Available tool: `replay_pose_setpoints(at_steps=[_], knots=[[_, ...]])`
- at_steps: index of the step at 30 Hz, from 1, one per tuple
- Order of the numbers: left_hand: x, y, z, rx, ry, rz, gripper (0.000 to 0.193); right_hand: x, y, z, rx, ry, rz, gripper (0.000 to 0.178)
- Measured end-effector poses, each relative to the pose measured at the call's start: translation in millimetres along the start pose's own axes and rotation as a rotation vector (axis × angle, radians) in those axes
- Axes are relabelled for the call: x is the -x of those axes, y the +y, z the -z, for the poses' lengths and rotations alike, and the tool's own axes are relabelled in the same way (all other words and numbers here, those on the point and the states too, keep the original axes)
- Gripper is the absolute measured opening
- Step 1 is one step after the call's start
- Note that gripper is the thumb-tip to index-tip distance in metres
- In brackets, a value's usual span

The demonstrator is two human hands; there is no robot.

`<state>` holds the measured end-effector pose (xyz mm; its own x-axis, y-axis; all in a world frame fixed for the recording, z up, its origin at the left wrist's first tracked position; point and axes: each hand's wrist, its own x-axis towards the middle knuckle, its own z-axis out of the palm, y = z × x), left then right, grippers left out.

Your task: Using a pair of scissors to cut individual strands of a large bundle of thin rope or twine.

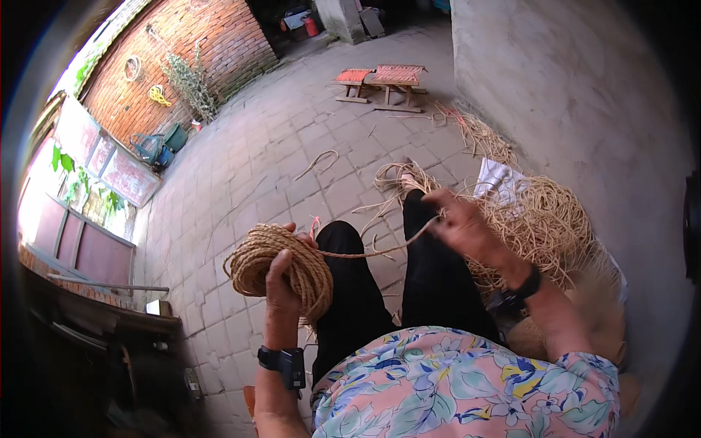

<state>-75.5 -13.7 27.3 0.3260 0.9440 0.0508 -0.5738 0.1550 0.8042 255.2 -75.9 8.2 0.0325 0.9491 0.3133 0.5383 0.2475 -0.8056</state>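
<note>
My left hand is wrapped round a thick coil of tan twisted rope, thumb over its near side. From the coil a single strand runs right across my knees, sagging slightly. Its other end reaches my right hand, which is closed at the fingertips on the strand above my right thigh; the hand is a little blurred. Beside my right leg lies a big tangled heap of loose straw-coloured cord, with a white cloth on its far part.
Two low wooden stools with red woven seats stand ahead on the paved floor. A plaster wall rises close on the right. Loose strands lie on the paving. Bags sit by the brick wall.
</note>
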Motion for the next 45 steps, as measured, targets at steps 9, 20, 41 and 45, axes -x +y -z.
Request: replay_pose_setpoints(at_steps=[9, 20, 41, 45], knots=[[11.9, 5.4, -6.7, 0.001, -0.032, 0.131, 0.069, -12.7, -31.2, -74.5, -1.077, -0.431, -0.193, 0.038], [19.7, 20.8, 5.7, -0.248, -0.395, 0.536, 0.078, -29.5, -6.4, -53.5, -0.934, -0.044, -0.306, 0.031], [15.8, 199.7, 126.3, 0.029, 0.375, -0.583, 0.052, 75.3, 216.5, 128.7, 0.440, 0.453, -0.567, 0.046], [15.1, 226.7, 149.0, -0.128, 0.682, -0.626, 0.054, 115.8, 238.9, 220.0, 0.975, 0.607, -0.329, 0.049]])
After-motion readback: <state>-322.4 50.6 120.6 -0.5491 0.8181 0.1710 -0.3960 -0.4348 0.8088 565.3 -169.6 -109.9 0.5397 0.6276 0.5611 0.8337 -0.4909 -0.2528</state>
